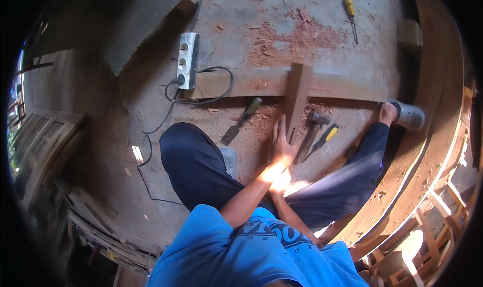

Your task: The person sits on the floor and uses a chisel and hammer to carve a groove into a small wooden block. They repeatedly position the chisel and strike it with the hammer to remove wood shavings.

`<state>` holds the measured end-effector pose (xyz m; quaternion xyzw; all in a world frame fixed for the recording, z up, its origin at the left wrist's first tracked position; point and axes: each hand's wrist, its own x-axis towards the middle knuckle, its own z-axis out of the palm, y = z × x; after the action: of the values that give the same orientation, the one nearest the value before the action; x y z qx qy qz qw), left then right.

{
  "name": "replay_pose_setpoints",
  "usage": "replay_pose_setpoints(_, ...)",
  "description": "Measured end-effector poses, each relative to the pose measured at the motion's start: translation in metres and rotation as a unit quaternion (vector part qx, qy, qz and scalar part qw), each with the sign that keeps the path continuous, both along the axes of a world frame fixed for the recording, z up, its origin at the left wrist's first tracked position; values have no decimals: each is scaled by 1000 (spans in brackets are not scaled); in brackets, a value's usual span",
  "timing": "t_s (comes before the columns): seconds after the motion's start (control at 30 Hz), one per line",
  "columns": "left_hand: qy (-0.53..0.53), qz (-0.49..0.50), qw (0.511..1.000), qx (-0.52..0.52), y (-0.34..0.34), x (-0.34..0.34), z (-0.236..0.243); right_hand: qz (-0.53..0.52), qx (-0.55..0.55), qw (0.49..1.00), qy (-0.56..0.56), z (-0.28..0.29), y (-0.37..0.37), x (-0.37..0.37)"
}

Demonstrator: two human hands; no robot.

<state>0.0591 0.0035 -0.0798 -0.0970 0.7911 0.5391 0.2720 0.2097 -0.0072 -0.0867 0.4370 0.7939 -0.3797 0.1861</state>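
Observation:
A brown wooden block [299,88] lies lengthwise away from me, its far part resting across a long wooden beam [347,86]. My left hand [284,145] is around the block's near end, fingers stretched along its left side. A small dark mark or slot shows on the block beside the fingers. Close below, my right hand [280,180] sits under strong sunlight; glare hides its fingers and anything in them. To the right lie a hammer [318,120] and a yellow-and-black-handled screwdriver [329,134]. A chisel [242,120] with a greenish handle lies to the left.
A white power strip [186,61] with a looping black cord lies at the left. A yellow-handled screwdriver [349,13] lies far off, near reddish wood shavings [317,33]. Large timber [427,131] lines the right side. My legs bend on both sides of the block.

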Motion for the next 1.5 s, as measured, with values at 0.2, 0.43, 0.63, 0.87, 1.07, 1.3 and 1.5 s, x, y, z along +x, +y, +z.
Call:
replay_pose_setpoints(0.2,7,-7,1000,11,-5,5,-3,-17,14,998,51,-20,3,18)
replay_pose_setpoints(0.43,214,151,927,-270,-72,-49,-40,-48,100,981,161,-8,-5,4)
replay_pose_setpoints(0.63,191,-91,901,-377,-84,-54,-71,-216,-99,938,253,-6,54,-10)
replay_pose_setpoints(0.87,218,19,951,-220,-70,-58,-3,-136,151,978,-55,-56,108,-19)
replay_pose_setpoints(1.07,264,74,953,131,-44,-107,120,-210,-107,971,41,-45,140,-45)
replay_pose_setpoints(1.3,130,49,939,314,-12,-121,196,-86,-249,949,172,87,146,16)
replay_pose_setpoints(1.5,127,-19,949,287,1,-120,194,151,-17,987,57,166,86,78)
